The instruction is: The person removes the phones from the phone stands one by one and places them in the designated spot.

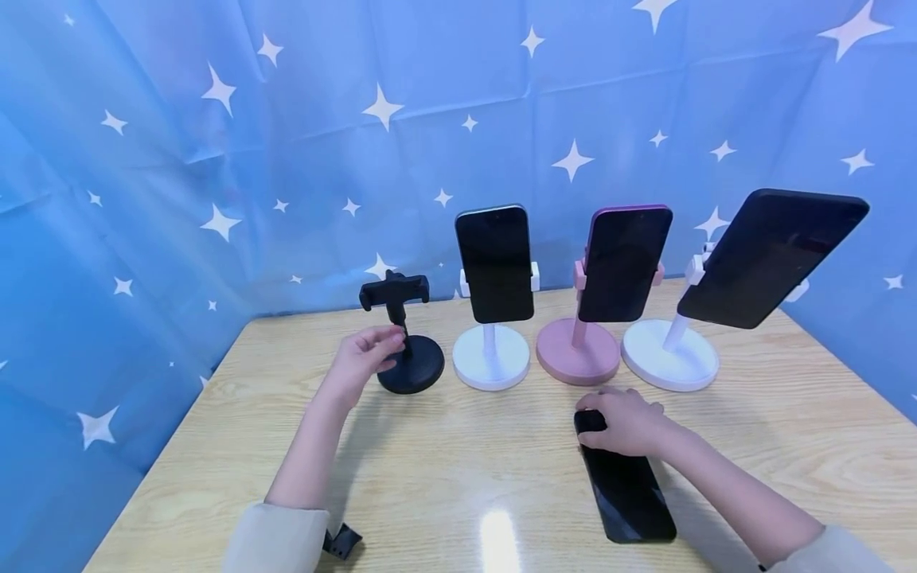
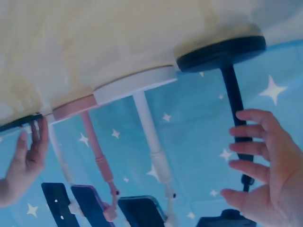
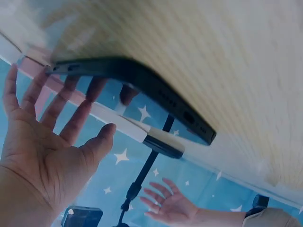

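My left hand [image 1: 365,360] hovers by the stem of a black phone stand [image 1: 410,368], fingers loosely spread and bent, with nothing held. In the left wrist view its fingertips overlap the black stem [image 2: 232,90]. An upright clamp holder tops this stand and carries no phone. My right hand [image 1: 626,422] is over the upper end of a black smartphone [image 1: 630,497] lying screen up on the table. The right wrist view shows the fingers [image 3: 59,106] mostly straight, their tips right at the phone's far end, and the thumb apart from it.
Beside the black stand are a white stand [image 1: 491,368] with a phone [image 1: 496,263], a pink stand [image 1: 573,358] with a phone [image 1: 625,263], and another white stand [image 1: 666,362] with a larger tilted black device [image 1: 777,255]. A blue star-patterned cloth [image 1: 466,79] hangs behind the wooden table [image 1: 444,461].
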{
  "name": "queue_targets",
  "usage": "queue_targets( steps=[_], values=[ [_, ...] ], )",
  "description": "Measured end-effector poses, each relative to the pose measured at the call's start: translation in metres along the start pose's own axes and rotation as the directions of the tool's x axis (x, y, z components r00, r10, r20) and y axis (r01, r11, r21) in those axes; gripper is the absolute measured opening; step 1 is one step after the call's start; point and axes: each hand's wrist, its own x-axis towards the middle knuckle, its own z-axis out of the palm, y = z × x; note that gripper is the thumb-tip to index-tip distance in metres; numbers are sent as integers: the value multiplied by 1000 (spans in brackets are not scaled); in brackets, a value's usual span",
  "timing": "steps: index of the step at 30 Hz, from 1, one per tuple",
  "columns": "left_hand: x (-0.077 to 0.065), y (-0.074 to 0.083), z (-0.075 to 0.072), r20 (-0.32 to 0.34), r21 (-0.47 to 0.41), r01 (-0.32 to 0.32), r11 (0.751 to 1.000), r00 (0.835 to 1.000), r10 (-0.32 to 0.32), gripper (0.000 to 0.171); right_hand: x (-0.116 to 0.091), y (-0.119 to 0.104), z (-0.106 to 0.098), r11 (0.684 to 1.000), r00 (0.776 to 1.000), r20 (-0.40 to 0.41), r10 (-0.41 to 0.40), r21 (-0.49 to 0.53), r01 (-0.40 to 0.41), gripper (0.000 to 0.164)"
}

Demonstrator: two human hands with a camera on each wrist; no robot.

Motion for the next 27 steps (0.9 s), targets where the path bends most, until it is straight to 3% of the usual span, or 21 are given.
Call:
queue_targets(
  steps=[3, 6, 8, 11, 15, 19, 22, 27],
  values=[
    [-4, -5, 10, 70, 57, 20, 998, 997, -24, 40, 2, -4, -2, 987, 987, -46, -154, 45, 156, 33],
    [-7, -3, 24, 114, 103, 14, 995, 993, -26, 42, 4, -11, -6, 940, 948, -101, -303, 134, 315, 30],
    [-8, 1, 34, 115, 126, -5, 992, 993, -9, 42, 5, -19, -12, 912, 934, -131, -333, 207, 354, 30],
    [-8, 11, 48, 87, 127, -58, 990, 995, 47, 42, 6, -34, -23, 884, 926, -189, -326, 285, 369, 34],
    [-5, 24, 65, 71, 95, -139, 986, 989, 132, 44, 7, -57, -41, 879, 924, -291, -249, 332, 342, 41],
    [-1, 36, 78, 79, 42, -193, 980, 979, 189, 45, 10, -74, -58, 908, 905, -402, -138, 313, 278, 46],
    [1, 43, 85, 60, 13, -220, 975, 974, 219, 45, 15, -82, -68, 919, 905, -421, -58, 332, 213, 50],
    [4, 52, 96, 26, -32, -258, 966, 966, 259, 44, 29, -85, -76, 855, 894, -446, -30, 451, 254, 49]
  ],
)
